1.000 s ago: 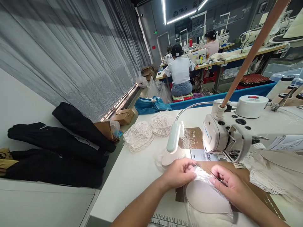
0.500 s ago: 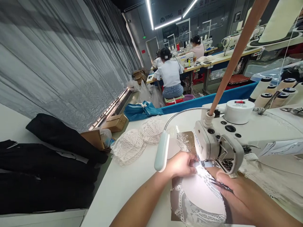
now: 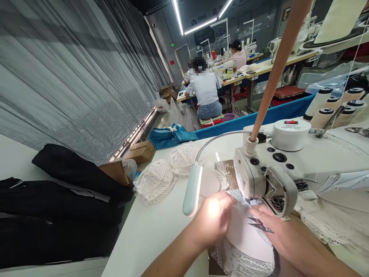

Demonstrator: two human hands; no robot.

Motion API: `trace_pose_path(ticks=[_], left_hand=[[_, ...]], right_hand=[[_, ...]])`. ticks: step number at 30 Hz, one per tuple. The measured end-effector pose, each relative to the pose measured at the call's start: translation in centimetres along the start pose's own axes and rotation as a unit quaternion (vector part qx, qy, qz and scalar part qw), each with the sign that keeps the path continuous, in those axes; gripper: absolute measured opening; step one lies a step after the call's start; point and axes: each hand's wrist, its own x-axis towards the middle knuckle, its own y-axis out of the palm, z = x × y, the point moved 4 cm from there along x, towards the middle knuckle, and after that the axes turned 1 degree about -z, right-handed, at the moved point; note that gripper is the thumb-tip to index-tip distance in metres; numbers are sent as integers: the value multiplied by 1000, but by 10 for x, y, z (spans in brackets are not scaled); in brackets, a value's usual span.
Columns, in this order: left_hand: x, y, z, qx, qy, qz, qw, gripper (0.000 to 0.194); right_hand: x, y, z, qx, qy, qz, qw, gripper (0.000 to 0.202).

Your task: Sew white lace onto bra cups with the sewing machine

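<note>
A pale bra cup with white lace trim lies at the sewing machine, its upper edge near the needle area. My left hand is closed over the cup's left upper edge, fingertips just left of the presser foot. What its fingers pinch is hidden and slightly blurred. In my right hand are dark thread snips, blades apart and pointing left over the cup. That hand rests along the cup's right side, fingers partly under the machine head.
Lace cups are piled at the table's left. A gooseneck lamp hangs left of the machine head. Thread cones stand at right, near more lace fabric. A blue cloth borders the table; a co-worker sits beyond.
My left hand has shifted down and left, turning its back toward the lamp. The snips' blades show wider apart in my right hand. The view has shifted slightly.
</note>
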Motion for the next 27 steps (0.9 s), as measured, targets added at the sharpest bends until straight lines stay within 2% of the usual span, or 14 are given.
trace_pose_path(ticks=[3, 6, 8, 15, 23, 27], left_hand=[[-12, 22, -7, -25, 41, 24, 999, 33], [-13, 41, -5, 41, 53, 19, 998, 35], [-12, 47, -4, 93, 73, 14, 993, 36], [-9, 45, -6, 158, 90, 40, 983, 44], [4, 40, 5, 165, 125, 61, 976, 46], [2, 37, 8, 174, 152, 60, 971, 39]], right_hand=[[1, 1, 1, -15, -7, 43, 999, 41], [0, 5, -1, -36, -17, 57, 998, 49], [-1, 6, -2, -34, -22, 55, 998, 51], [-1, 8, -1, -88, -33, 20, 995, 47], [2, -2, 10, -152, -77, -108, 979, 47], [-6, 5, 3, -125, -96, -100, 982, 57]])
